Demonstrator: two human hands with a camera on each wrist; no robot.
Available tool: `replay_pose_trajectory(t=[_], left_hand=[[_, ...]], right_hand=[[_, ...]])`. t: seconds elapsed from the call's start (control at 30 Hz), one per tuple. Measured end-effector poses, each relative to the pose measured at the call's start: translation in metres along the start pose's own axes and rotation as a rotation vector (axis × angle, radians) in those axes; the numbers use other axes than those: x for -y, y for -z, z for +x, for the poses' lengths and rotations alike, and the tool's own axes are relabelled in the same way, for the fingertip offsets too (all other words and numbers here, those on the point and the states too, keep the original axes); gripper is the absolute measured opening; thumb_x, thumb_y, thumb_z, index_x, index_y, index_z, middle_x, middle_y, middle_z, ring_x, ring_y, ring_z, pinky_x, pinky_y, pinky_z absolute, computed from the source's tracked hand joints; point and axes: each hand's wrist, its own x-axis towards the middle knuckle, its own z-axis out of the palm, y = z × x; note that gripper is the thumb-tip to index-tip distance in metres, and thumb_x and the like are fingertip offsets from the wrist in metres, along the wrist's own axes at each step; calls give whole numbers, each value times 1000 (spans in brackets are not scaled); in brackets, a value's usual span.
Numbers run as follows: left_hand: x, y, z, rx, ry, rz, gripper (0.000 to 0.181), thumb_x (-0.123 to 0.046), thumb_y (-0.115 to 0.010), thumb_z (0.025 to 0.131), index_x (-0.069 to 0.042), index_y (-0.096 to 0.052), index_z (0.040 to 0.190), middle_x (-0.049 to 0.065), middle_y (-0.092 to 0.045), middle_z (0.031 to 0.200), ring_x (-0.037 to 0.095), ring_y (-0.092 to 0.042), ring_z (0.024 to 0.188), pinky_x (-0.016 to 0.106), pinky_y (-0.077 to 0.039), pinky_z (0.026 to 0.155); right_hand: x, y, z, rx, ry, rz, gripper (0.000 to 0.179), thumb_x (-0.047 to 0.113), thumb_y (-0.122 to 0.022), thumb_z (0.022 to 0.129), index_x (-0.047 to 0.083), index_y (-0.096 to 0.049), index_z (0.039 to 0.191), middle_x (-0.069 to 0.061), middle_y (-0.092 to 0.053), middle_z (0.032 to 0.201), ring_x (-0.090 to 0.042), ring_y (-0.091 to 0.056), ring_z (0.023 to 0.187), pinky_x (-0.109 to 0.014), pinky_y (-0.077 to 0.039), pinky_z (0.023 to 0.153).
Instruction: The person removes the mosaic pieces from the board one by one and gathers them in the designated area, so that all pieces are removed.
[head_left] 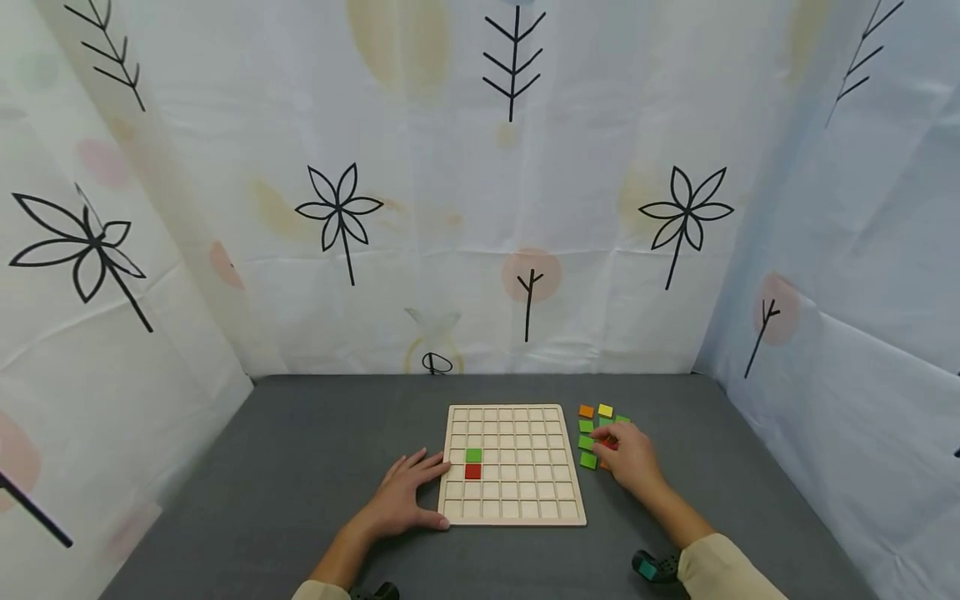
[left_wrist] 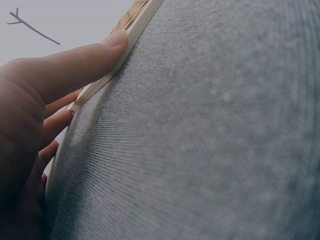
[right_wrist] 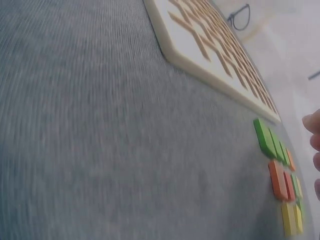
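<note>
A pale wooden grid board (head_left: 517, 490) lies on the table, with a green tile (head_left: 473, 456) in one cell and a red tile (head_left: 472, 472) in the cell just below. My left hand (head_left: 405, 493) rests at the board's left side, its thumb (left_wrist: 107, 49) on the edge near the front corner and its fingers spread along that side. Over the loose tiles right of the board, my right hand (head_left: 630, 457) reaches with fingers slightly bent; I see no tile held in it. It partly covers the tiles, among them a red tile (right_wrist: 289, 186).
Several loose tiles stand in rows beside the board: green tiles (head_left: 588, 460), an orange tile (head_left: 587, 411), a yellow tile (head_left: 605, 411). A dark device (head_left: 654, 567) is at my right wrist. Patterned cloth (head_left: 450, 317) hangs behind the grey table (head_left: 337, 425) and at both sides.
</note>
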Motion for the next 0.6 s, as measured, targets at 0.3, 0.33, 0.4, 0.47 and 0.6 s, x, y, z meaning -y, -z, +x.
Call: replay_pose_trajectory(t=[0.3, 0.33, 0.4, 0.47, 0.6], left_hand=[[-1, 1, 1, -4, -7, 5, 91, -58, -81, 67, -12, -54, 141, 7, -43, 149, 37, -23, 142, 61, -9, 112], [-1, 1, 1, -4, -8, 8, 91, -58, -81, 67, -13, -54, 141, 7, -43, 149, 37, -24, 142, 61, -9, 112], [-1, 1, 1, -3, -8, 11, 91, -58, -80, 67, -13, -54, 141, 6, -43, 149, 37, -24, 142, 61, -10, 112], [-1, 0, 1, -3, -8, 12, 91, -58, -81, 67, -13, -54, 141, 6, -44, 149, 37, -24, 142, 61, -10, 112], [0, 0, 1, -1, -7, 15, 91, -58, -81, 67, -13, -54, 141, 5, -44, 149, 37, -24, 142, 61, -10, 112]], right_hand=[[17, -15, 5, 41, 38, 111, 15, 1, -77, 80, 4, -73, 94, -1, -61, 86, -19, -56, 80, -37, -48, 69], [19, -17, 6, 48, 39, 122, 15, 1, -77, 80, 4, -72, 94, -1, -61, 87, -19, -56, 81, -37, -49, 70], [24, -21, 7, 60, 45, 136, 15, 1, -77, 81, 5, -72, 94, -1, -62, 87, -21, -58, 82, -37, -49, 70], [28, -25, 7, 65, 53, 149, 15, 2, -77, 80, 6, -72, 94, -1, -62, 88, -21, -58, 83, -38, -49, 71], [36, -33, 9, 73, 69, 174, 14, 3, -77, 81, 7, -72, 92, 2, -62, 87, -20, -57, 83, -37, -49, 71]])
